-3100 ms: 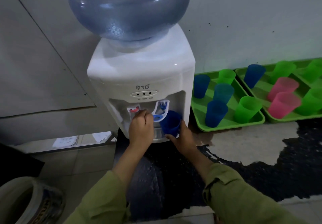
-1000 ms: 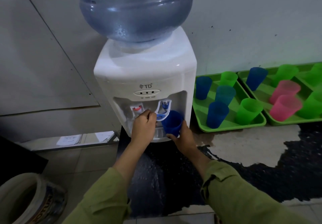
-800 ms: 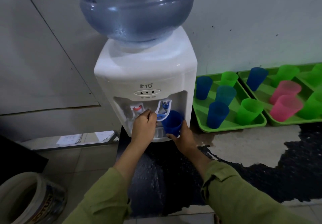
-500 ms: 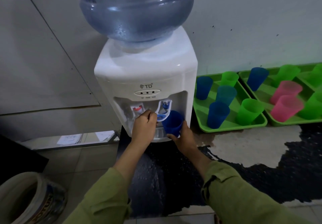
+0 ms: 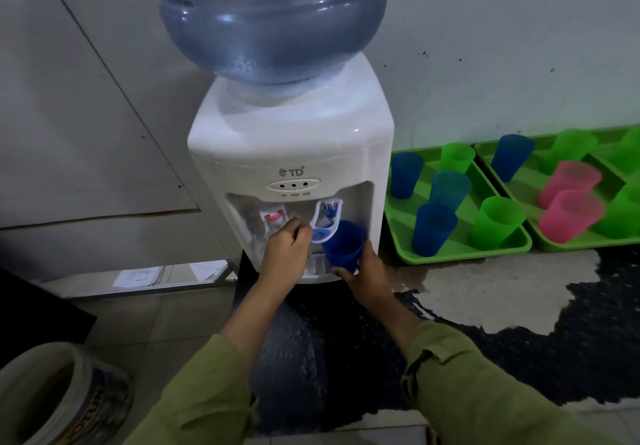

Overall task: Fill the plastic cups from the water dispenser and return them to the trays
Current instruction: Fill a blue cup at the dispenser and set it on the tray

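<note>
- Blue cup (image 5: 343, 250) is held tilted under the blue tap (image 5: 325, 223) of the water dispenser (image 5: 294, 153), its mouth leaning up toward the spout, above the drip grille (image 5: 317, 266).
- Overflow is judged the main risk: the water level inside cannot be seen from this angle, so the lever may be pressed too long.
- Spilling is also likely if the tilted cup is drawn away quickly, since thin plastic is easily squeezed and water pushed over the rim.
- Slipping is possible on the wet dark surface (image 5: 346, 358) below.
- Right hand (image 5: 367, 276) is wrapped around the cup's lower part from below and from the right, fingers closed on it.
- Left hand (image 5: 285, 254) is curled, fingers together, at the tap lever just left of the cup; whether the lever is pressed cannot be told.
- Near green tray (image 5: 464, 254) lies to the right, close by, with other cups standing in it; a second tray (image 5: 585, 243) sits beside it.
</note>
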Motion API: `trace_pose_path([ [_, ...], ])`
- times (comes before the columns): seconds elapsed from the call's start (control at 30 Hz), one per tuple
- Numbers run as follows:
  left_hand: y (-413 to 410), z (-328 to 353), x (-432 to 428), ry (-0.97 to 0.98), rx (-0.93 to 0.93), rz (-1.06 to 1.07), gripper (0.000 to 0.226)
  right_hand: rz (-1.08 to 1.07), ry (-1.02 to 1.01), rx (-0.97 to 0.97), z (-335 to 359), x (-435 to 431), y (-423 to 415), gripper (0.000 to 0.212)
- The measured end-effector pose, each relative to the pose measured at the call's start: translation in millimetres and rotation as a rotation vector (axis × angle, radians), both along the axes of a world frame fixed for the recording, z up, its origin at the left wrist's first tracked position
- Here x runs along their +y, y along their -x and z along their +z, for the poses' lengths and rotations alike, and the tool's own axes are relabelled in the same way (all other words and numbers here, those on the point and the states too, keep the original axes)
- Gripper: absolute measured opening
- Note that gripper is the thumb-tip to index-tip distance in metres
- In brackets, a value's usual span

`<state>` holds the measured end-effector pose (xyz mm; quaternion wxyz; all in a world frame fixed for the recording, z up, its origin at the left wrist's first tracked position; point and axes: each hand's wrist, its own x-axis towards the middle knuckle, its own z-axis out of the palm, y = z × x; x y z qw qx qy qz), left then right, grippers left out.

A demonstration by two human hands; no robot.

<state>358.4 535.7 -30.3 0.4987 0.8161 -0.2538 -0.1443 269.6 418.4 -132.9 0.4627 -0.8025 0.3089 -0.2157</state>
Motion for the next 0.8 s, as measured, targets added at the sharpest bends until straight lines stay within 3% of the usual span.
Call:
trace_pose_path([
  [0.33, 0, 4, 0, 0.044, 0.141, -0.049, 0.025, 0.011, 0.021, 0.001, 0, 0, -1, 0.065],
  [0.53, -7, -6, 0, -0.163, -0.014, -0.128, 0.025, 0.021, 0.018, -0.019, -1, 3, -2, 0.067],
  [0.8, -5, -22, -24, -0.406, -0.246, -0.014, 0.026, 0.046, -0.038, -0.026, -6, 1, -1, 0.062],
])
